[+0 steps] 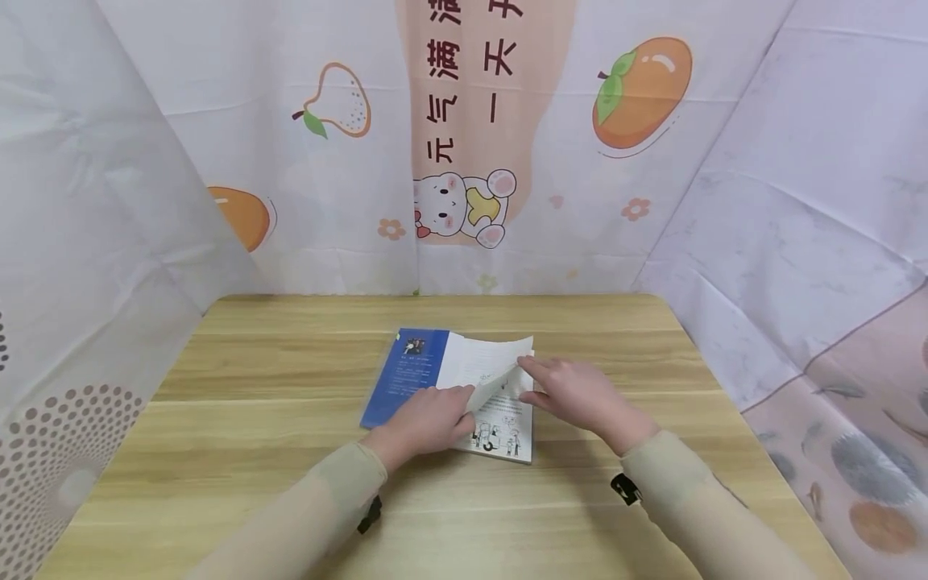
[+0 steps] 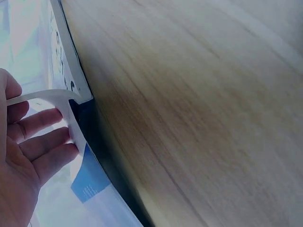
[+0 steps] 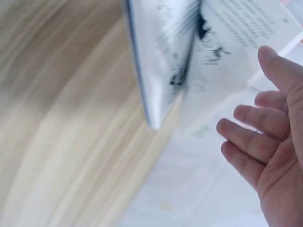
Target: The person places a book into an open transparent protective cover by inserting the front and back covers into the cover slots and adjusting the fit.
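A paperback book lies open near the middle of the wooden table, its blue cover folded flat to the left so the pages face up. The left hand rests on the book's near left part and lifts a single page by its lower edge. In the left wrist view the fingers are only loosely bent under the curling sheet, supporting it rather than pinching, which keeps the paper from creasing. The right hand sits at the book's right edge, its forefinger stretched out to touch the top corner of the raised page while the other fingers press the pages beneath (likely to keep them from lifting with it). In the right wrist view its fingers are relaxed and spread, gripping nothing. Cartoon drawings show on the book's near page. Behind the book hangs a fruit-printed curtain.
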Demonstrator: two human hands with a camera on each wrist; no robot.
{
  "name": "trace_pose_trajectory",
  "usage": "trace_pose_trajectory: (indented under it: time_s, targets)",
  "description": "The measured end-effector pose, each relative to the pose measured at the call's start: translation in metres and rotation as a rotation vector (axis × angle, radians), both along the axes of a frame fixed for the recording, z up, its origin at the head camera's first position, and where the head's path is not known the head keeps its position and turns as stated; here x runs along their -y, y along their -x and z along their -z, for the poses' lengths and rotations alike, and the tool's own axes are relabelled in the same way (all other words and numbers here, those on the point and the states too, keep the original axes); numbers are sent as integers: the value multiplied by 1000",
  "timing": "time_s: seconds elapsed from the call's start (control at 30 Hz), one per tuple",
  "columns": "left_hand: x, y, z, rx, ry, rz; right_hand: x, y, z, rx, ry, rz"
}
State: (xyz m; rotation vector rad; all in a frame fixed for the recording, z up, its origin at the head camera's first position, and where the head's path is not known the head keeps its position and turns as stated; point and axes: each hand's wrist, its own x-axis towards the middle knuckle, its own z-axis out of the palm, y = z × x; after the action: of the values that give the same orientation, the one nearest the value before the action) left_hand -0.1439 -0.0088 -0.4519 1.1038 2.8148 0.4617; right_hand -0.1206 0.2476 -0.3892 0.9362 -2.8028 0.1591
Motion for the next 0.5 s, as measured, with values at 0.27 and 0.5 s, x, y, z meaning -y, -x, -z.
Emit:
trace_pose_trajectory:
  time_s: [0.27,0.5]
  targets:
    - [7,-1,-1,79,-61,-32,-1,-1,21,208,-72,53]
    - [14,-3,1,148,-141,-74,8,-9,39,385,-150,44]
